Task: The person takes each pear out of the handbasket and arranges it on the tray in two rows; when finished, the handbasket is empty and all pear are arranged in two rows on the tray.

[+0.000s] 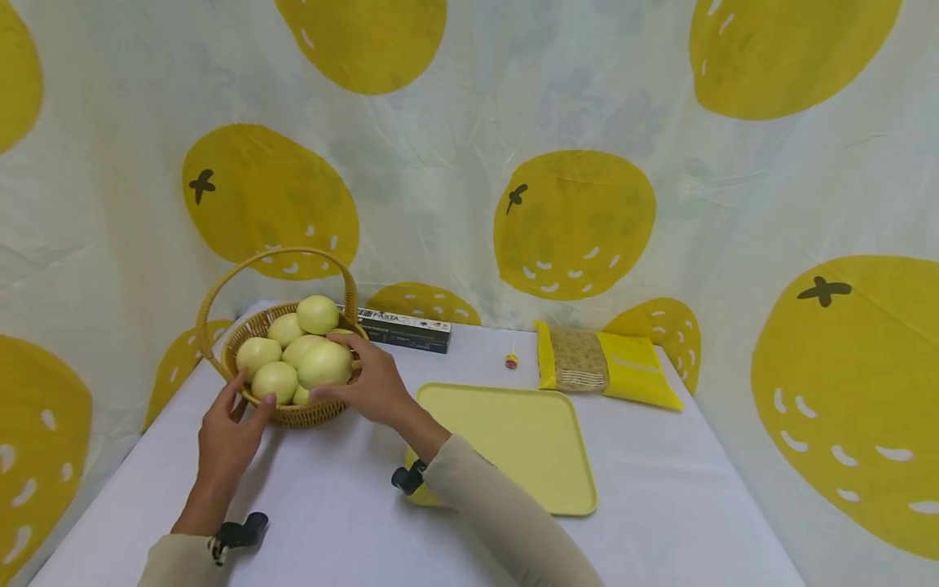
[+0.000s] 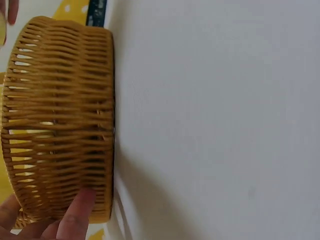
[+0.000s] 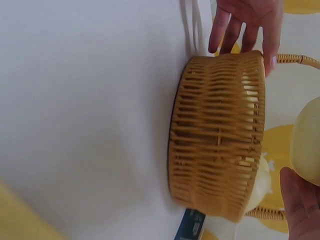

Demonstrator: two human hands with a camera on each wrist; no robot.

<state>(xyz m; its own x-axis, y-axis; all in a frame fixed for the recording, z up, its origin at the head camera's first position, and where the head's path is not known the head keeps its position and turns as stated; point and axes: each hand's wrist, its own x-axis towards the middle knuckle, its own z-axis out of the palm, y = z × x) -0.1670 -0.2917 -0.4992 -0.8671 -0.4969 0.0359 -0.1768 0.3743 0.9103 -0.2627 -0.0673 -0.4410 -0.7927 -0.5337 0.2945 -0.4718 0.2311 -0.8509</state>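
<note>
A wicker basket (image 1: 301, 416) with an arched handle holds several round, pale green fruits (image 1: 258, 354) on the left of the table. My left hand (image 1: 226, 432) rests against the basket's near left side, fingers spread, some fingertips at the rim. In the left wrist view, one of its fingers (image 2: 80, 207) lies on the outer weave. My right hand (image 1: 377, 383) grips one pale green fruit (image 1: 325, 364) between thumb and fingers over the basket's right part. The right wrist view shows that fruit (image 3: 307, 142) raised above the rim.
A dark pasta box (image 1: 407, 328) lies behind the basket. A yellow tray (image 1: 506, 448) sits on the white tablecloth, partly under my right forearm. Behind it lie a small wrapped lollipop (image 1: 511, 360) and a yellow food bag (image 1: 609, 364). A fruit-print curtain (image 1: 440, 163) hangs at the back.
</note>
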